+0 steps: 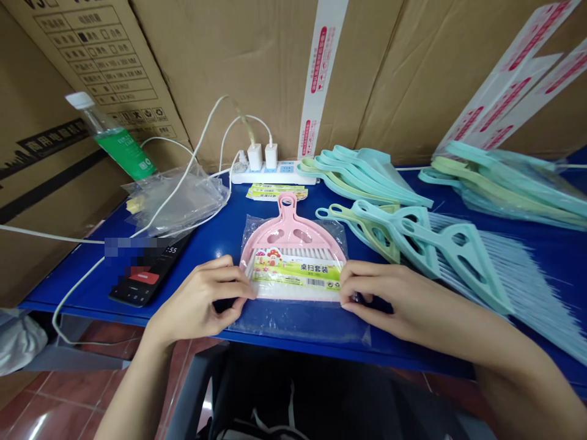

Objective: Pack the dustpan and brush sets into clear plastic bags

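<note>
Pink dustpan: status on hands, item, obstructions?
Left hand, right hand: pinching clear bag at opposite sides. Pink dustpan inside, handle pointing away, printed label facing up. Mint brushes crowd the right side.

Head view | I look out from the wearer's head | facing forward and down | left hand [202, 299], right hand [378, 294] and blue table [217, 235] close | cardboard [257, 67] across the top

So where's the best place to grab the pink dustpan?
Probably by the narrow handle, from above at the far side, pinching across it. The pink dustpan lies with that handle pointing away from the person, slimmer than the wide part. The left hand and right hand are at the sides of the clear bag, leaving the handle free.
</note>
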`<action>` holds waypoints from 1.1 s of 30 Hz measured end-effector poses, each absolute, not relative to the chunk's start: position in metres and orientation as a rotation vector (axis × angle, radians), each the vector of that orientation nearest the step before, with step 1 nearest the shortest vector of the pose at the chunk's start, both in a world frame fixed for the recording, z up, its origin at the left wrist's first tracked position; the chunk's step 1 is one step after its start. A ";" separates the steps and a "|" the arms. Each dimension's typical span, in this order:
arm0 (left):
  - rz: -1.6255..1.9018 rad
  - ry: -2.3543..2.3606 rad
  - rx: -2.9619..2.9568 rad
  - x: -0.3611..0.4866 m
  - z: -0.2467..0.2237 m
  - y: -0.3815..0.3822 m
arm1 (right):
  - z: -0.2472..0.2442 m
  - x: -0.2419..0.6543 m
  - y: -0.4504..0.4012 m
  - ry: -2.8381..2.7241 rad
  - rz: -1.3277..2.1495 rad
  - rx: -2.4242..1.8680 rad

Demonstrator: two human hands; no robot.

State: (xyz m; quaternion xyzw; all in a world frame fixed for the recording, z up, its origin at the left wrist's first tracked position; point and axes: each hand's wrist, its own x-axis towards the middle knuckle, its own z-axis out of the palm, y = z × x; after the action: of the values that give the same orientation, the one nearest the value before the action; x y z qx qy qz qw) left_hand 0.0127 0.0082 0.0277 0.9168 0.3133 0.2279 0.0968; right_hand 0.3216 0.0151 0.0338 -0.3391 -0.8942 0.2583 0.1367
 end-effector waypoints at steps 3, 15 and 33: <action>0.630 0.933 2.670 0.011 0.029 0.007 | 0.034 0.322 0.014 -2.588 0.767 -0.987; 0.492 0.906 2.517 0.000 0.038 0.005 | 0.035 0.322 0.013 -2.594 0.781 -1.016; 0.496 0.927 2.407 0.001 0.037 0.004 | 0.023 0.303 0.011 -2.454 0.505 -1.211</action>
State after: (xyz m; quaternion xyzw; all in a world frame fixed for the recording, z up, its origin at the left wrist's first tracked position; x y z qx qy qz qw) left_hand 0.0007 0.0036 0.0367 0.8861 0.3413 0.1826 0.2549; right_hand 0.3030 0.0113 0.0229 -0.4280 -0.8677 0.1787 0.1786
